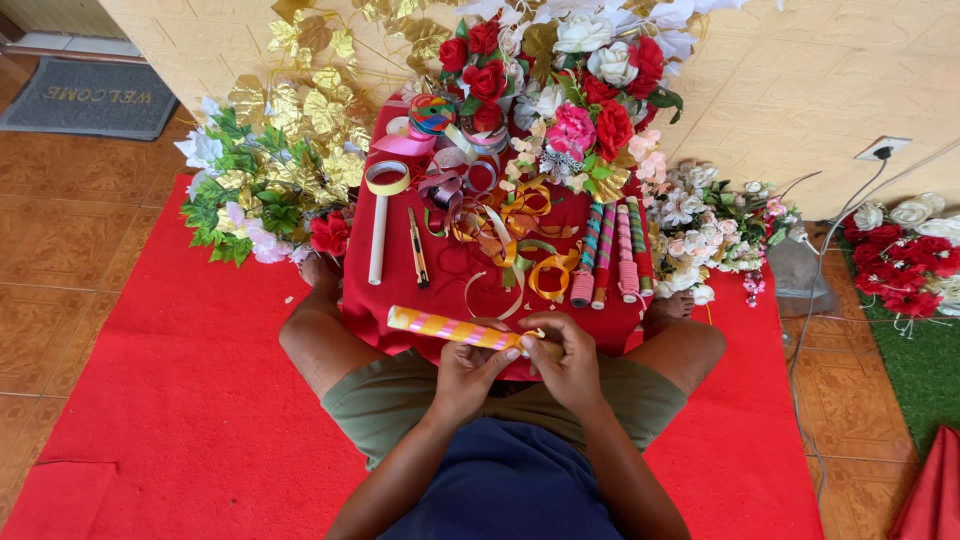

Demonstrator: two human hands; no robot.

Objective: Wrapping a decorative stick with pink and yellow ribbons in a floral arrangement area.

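Head view: you sit cross-legged on a red mat (170, 400) before a low table draped in red cloth (400, 300), holding a paper-wrapped stick (460, 329) level just above your lap, at the near edge of the cloth. Your left hand (470, 372) is closed around the stick from below, near its right end; your right hand (568, 362) is pinched on that same end, fingertips pressed where the wrap stops. The stick shows a spiral of orange and pink ribbon along the whole length to the left of your hands, while the short part under your fingers looks bare and brownish, so the winding appears nearly complete, with the last stretch and the fastening of the end seemingly left to do. On the cloth beyond, four finished wrapped sticks (607, 255) lie side by side at the right, in red, green and pink stripes. Loose curls of orange ribbon (520, 240) lie in the middle, a slim cutter (417, 250) lies to their left, and a white tube (378, 240) with a roll of tape (387, 178) at its far end lies further left. Artificial roses (590, 90) in red, pink and white crowd the far side, gold leaves (310, 110) spread at the far left, and pale flower sprays (700, 225) lie at the right.
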